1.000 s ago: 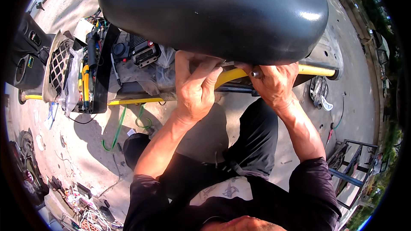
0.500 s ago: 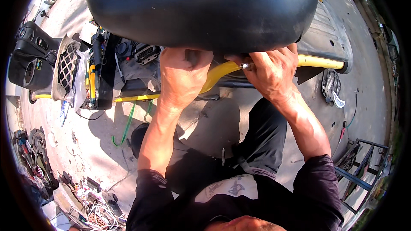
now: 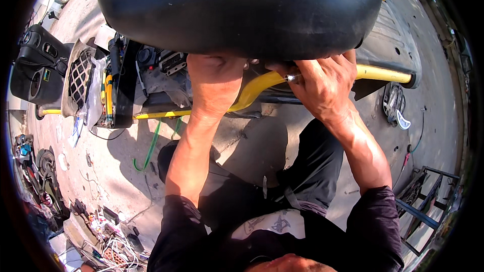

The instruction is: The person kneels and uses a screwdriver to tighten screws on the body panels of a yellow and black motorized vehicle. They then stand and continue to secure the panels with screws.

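Observation:
A large black padded seat (image 3: pixel 237 12) with a smooth cover fills the upper middle, tilted up above a yellow metal tube (image 3: pixel 259 88). My left hand (image 3: pixel 214 83) is closed at the seat's lower edge, its fingertips tucked underneath and hidden. Beside it, my right hand (image 3: pixel 325 83) reaches under the same edge with bent fingers. Close to the right thumb, a small shiny metal piece (image 3: pixel 291 77) shows against the tube; its kind is too small to tell. Whatever either hand grips is hidden by the seat and fingers.
Left of the seat are exposed cables (image 3: pixel 108 93) and a black box-shaped housing (image 3: pixel 38 68). A grey metal panel (image 3: pixel 393 40) extends right. On the ground lie a green strap (image 3: pixel 148 148), tangled white wires (image 3: pixel 118 244) and a dark metal frame (image 3: pixel 423 211).
My left hand has shifted slightly left and turned, its fingers farther under the seat's edge. The right hand stays at nearly the same spot by the tube. The view has moved slightly.

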